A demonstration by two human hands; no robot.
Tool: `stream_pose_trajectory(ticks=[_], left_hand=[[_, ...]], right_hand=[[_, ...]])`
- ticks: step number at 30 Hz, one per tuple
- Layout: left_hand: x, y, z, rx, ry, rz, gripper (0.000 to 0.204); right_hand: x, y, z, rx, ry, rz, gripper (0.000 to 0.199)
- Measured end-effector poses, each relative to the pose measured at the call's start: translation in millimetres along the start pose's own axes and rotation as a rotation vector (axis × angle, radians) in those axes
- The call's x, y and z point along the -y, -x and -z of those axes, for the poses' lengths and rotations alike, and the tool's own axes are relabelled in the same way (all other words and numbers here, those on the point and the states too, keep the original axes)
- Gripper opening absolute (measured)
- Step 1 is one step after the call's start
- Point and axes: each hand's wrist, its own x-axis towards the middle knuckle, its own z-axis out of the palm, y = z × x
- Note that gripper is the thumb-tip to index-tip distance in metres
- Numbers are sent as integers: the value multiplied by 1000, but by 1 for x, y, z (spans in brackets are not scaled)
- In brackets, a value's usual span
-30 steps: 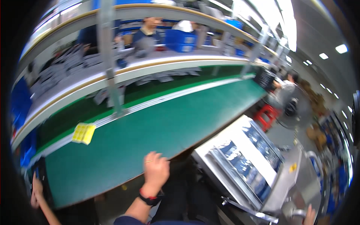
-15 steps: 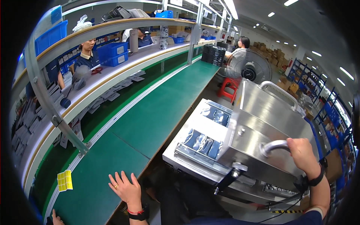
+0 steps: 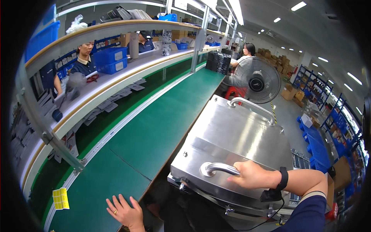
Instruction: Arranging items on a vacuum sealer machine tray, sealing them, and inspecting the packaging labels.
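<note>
two metal handles, right fingers around one

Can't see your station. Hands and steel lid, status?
Right hand gripping handle of steel lid; left hand spread at edge of green tabletop. Lid down. Fan beyond, not blocking.

Over the feed I count one lid with two handles, and two hands: the right hand on it, the left hand left of it. Past the lid I get one fan, one stool, three heads; left of it, one yellow sheet.
</note>
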Motion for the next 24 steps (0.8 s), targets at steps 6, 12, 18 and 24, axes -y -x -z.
stream_pose_trajectory(ticks=[6,12,18,24], left_hand=[[-6,-8,15,-43,-105,-43,33],[-7,-10,15,-84,-173,-71,36],[-4,-11,17,-91,-188,-65,37],[-4,-14,23,-114,-180,-105,35]], right_hand=[[1,-8,-12,27,5,-26,34],[0,-12,-18,41,-7,4,38],[3,-14,-19,47,0,42,42],[4,-8,-20,17,-54,94,46]])
